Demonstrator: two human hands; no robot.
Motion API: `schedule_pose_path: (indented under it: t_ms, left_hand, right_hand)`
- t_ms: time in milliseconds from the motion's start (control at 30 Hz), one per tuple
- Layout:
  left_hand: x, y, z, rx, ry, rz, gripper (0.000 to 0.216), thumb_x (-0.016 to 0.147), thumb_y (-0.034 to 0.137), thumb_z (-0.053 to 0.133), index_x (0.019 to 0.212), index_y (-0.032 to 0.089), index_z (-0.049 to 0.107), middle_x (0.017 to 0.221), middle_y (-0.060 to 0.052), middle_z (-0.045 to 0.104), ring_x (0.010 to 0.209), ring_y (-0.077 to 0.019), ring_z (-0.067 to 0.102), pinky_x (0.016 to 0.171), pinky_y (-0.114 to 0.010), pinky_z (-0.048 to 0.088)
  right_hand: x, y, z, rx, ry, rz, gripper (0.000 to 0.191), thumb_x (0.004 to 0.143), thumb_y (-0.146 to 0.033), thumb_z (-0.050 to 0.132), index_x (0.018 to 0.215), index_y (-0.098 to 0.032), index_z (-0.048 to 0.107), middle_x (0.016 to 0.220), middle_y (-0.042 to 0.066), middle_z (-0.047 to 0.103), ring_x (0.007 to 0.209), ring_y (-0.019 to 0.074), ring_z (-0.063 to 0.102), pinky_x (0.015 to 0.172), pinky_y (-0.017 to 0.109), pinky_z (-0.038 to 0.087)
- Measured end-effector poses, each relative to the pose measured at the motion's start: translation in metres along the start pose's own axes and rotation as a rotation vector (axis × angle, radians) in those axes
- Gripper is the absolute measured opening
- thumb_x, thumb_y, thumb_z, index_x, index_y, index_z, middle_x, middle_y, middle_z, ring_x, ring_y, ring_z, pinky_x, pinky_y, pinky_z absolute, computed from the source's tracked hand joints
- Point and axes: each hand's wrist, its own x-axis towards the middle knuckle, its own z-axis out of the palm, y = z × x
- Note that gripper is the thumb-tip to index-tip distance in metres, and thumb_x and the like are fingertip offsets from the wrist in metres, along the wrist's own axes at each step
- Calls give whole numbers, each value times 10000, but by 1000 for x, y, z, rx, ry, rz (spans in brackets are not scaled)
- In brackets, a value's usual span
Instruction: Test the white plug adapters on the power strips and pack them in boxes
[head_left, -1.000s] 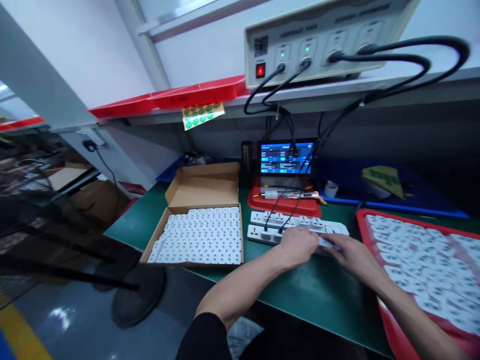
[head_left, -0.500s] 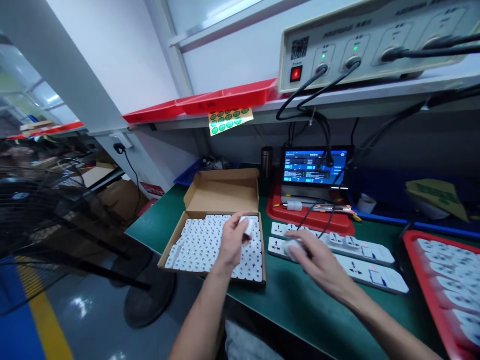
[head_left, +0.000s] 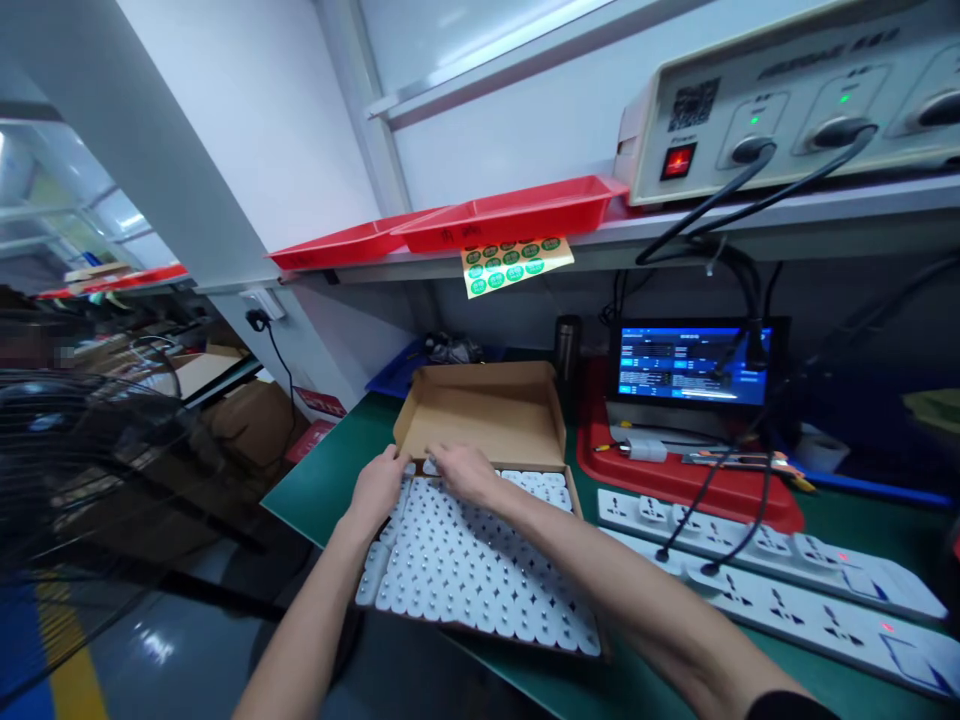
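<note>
An open cardboard box (head_left: 487, 410) lies on the green table (head_left: 330, 478), packed with rows of white plug adapters (head_left: 480, 570). Both of my hands are at the box's far left corner. My left hand (head_left: 377, 487) curls down over the left edge, and its fingertips are hidden. My right hand (head_left: 466, 470) reaches across from the right, fingers closed on a white adapter in the back row. The two hands almost touch.
Two white power strips (head_left: 780, 548) lie right of the box with black cables plugged in. Behind them a lit screen (head_left: 686, 362) stands on a red tray (head_left: 675, 482). A beige tester (head_left: 787, 110) and red bins (head_left: 517, 210) sit on the shelf. A black fan (head_left: 75, 470) stands at left.
Both hands left the power strips, each carrying a white adapter, and moved left to the box's far corner. My view swung left too.
</note>
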Motion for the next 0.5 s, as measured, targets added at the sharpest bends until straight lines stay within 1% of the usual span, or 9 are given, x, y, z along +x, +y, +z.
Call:
schedule_pose_path:
  t_ms: [67, 133, 200, 233, 300, 367, 433, 500]
  left_hand:
    - [4, -1, 3, 28, -18, 40, 280, 944, 52, 461, 1066, 187, 673, 1080, -106, 645, 942, -224, 650, 806, -316, 448]
    - [7, -1, 7, 9, -18, 65, 284, 922, 30, 464, 1040, 173, 678, 1047, -118, 672, 976, -247, 647, 862, -342, 452]
    - [9, -1, 10, -25, -18, 85, 278, 916, 33, 472, 1015, 167, 695, 1016, -125, 701, 1002, -265, 648, 896, -363, 457]
    - [9, -3, 12, -38, -23, 93, 273, 921, 46, 480, 1017, 169, 704, 1020, -126, 714, 1016, -268, 651, 903, -365, 463]
    - [8, -12, 18, -98, -9, 86, 265, 944, 98, 498, 1068, 182, 717, 1083, -122, 732, 1065, -264, 657, 926, -355, 476]
    - [7, -28, 29, -245, 74, 11, 257, 978, 202, 525, 1155, 194, 711, 1190, -119, 730, 1136, -266, 653, 984, -360, 481]
    - [8, -49, 44, -491, 184, -138, 301, 980, 347, 579, 1206, 187, 698, 1232, -125, 726, 1158, -280, 655, 1041, -388, 481]
    - [14, -64, 61, -807, 242, -307, 424, 944, 471, 641, 1234, 164, 679, 1219, -132, 732, 1146, -286, 668, 1065, -411, 490]
  right_hand:
    - [17, -5, 10, -51, -30, 6, 361, 910, -91, 564, 1245, -220, 604, 1081, 94, 723, 915, 240, 685, 788, 303, 473]
    - [27, -9, 17, -73, -49, -7, 307, 925, -87, 545, 1193, -200, 644, 1059, 105, 728, 903, 240, 693, 788, 307, 485]
    - [28, -12, 16, -76, -64, -23, 231, 952, -114, 543, 1117, -181, 691, 1055, 120, 730, 943, 245, 697, 820, 313, 499]
    - [23, -11, 13, -64, -54, -31, 204, 967, -141, 552, 1096, -179, 706, 1075, 125, 729, 982, 248, 694, 852, 319, 506]
    - [-1, -4, 0, -3, 35, -41, 195, 1001, -222, 567, 1126, -191, 714, 1162, 125, 717, 1089, 258, 669, 947, 347, 506]
    - [-41, 13, -17, 103, 213, -16, 261, 1035, -309, 556, 1239, -213, 687, 1300, 124, 676, 1221, 271, 616, 1066, 401, 476]
    - [-91, 36, -31, 202, 412, 101, 388, 1058, -388, 524, 1404, -233, 603, 1463, 133, 584, 1375, 287, 521, 1180, 463, 406]
    - [-138, 59, -35, 285, 558, 280, 549, 1055, -477, 510, 1554, -252, 463, 1622, 135, 425, 1518, 305, 369, 1269, 524, 290]
